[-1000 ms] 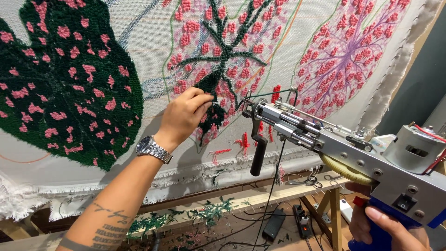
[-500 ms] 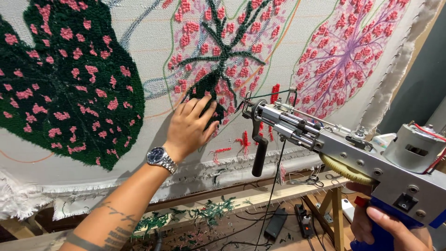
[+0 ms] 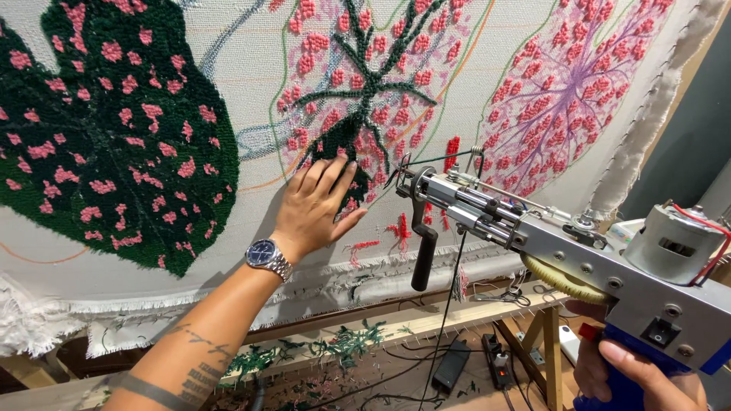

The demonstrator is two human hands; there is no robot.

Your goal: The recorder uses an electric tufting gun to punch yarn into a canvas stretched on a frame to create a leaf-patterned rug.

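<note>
My left hand point(image 3: 316, 204) lies flat with fingers spread on the stretched tufting cloth point(image 3: 251, 99), touching the dark green tufted stem of the middle leaf point(image 3: 365, 84). A silver watch point(image 3: 268, 257) sits on that wrist. My right hand point(image 3: 636, 373) grips the blue handle of a metal tufting gun point(image 3: 548, 243) at the lower right. The gun's needle tip point(image 3: 402, 176) points left, close to the cloth and just right of my left fingers.
A fully tufted dark green leaf with pink spots point(image 3: 99, 129) fills the left. A pink and purple leaf point(image 3: 563, 99) is at the right. The wooden frame bar point(image 3: 396, 327) carries yarn scraps; cables and a power strip point(image 3: 499, 354) lie on the floor below.
My left hand opened from a pinch on the dark yarn to a flat palm pressed on the cloth. The tufting gun stayed nearly still.
</note>
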